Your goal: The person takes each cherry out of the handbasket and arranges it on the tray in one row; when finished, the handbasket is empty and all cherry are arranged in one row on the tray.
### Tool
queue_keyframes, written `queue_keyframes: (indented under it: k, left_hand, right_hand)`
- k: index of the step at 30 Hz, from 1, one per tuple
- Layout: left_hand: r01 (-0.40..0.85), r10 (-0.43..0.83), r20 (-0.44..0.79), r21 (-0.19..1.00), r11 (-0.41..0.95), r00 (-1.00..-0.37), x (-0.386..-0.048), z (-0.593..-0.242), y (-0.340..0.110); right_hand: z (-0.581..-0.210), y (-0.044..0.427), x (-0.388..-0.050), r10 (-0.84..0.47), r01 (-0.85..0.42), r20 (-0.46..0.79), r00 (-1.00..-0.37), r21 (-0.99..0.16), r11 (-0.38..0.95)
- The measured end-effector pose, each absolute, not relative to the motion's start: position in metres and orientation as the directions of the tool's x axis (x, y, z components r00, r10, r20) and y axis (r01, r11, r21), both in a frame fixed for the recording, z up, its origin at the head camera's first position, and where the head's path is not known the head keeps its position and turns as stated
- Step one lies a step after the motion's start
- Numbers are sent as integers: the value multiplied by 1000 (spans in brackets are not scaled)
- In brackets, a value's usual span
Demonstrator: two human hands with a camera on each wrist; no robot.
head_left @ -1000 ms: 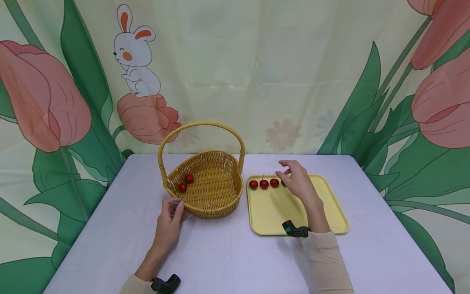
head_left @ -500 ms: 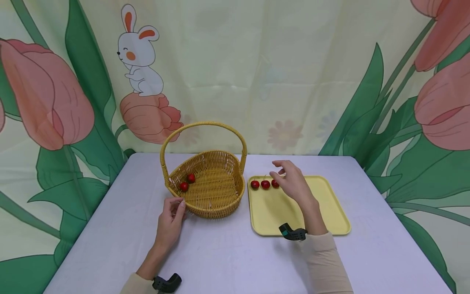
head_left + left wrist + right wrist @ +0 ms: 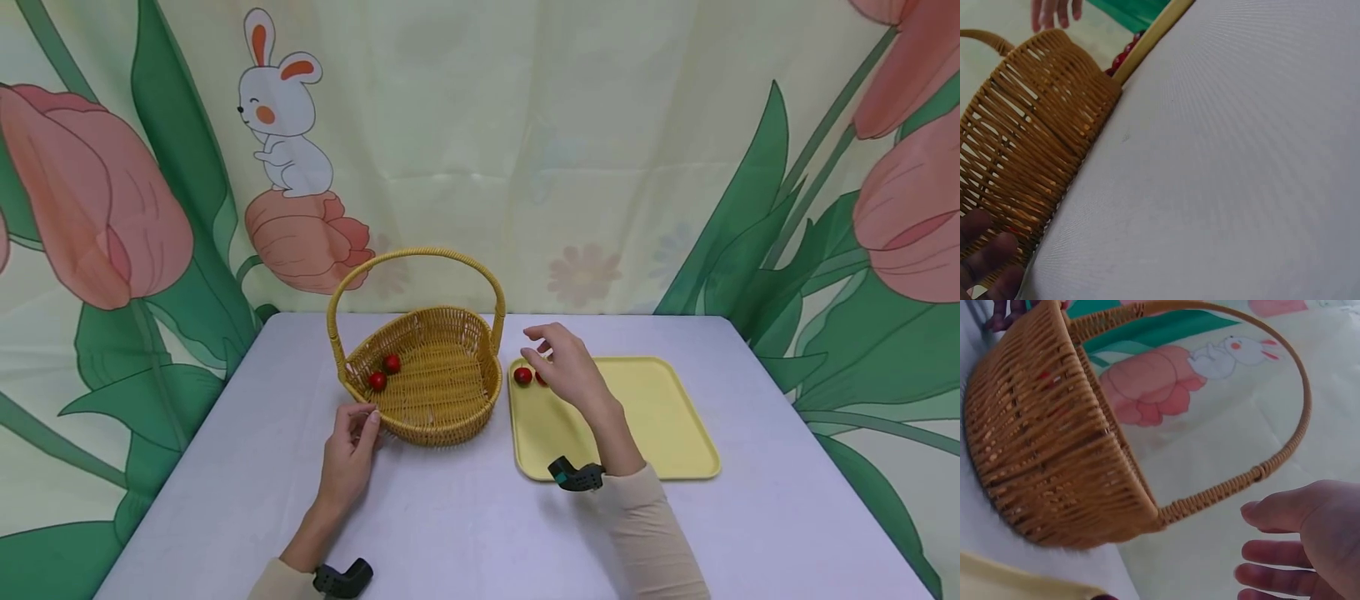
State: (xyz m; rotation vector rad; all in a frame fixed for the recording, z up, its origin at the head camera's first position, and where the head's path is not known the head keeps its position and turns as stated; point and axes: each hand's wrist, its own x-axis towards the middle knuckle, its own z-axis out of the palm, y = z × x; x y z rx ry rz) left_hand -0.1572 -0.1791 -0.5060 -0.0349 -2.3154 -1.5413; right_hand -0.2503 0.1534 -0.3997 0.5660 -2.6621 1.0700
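Observation:
The wicker basket stands on the table with two red cherries inside at its left. At the basket's near-left rim is my left hand, its thumb and fingers pinching the edge; in the left wrist view the fingers lie by the woven outer wall. Above the upper left of the yellow tray hovers my right hand, thumb and fingers apart, holding nothing. One cherry shows fully beside it and another partly. A row of several cherries shows in the left wrist view.
The basket's tall arched handle rises left of my right hand. A white cloth covers the table. Behind it hangs a curtain printed with tulips and a rabbit.
My right hand has moved left over the row of cherries, hiding some that showed earlier. The left hand stays at the basket rim, and the two cherries inside stay put.

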Motion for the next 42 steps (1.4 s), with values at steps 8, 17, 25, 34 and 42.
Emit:
queue_keyframes:
  k: [8, 17, 25, 34, 42]
  left_hand:
    - [286, -225, 436, 824, 489, -872, -159, -505, -178]
    - [300, -288, 490, 805, 512, -823, -158, -504, -177]
    - [367, -268, 594, 729, 578, -758, -158, -508, -180]
    - [435, -219, 650, 684, 585, -727, -159, -508, -181]
    - [440, -216, 663, 670, 599, -716, -159, -507, -180]
  right_hand:
    - [-396, 125, -252, -321, -541, 443, -837, -574, 615]
    - [-392, 92, -249, -395, -601, 454, -798, -564, 566]
    - [-396, 67, -251, -444, -616, 427, -788, -572, 542]
    - [-402, 35, -255, -506, -619, 367, -781, -569, 542]
    - [-414, 6, -261, -557, -601, 271, -785, -549, 580]
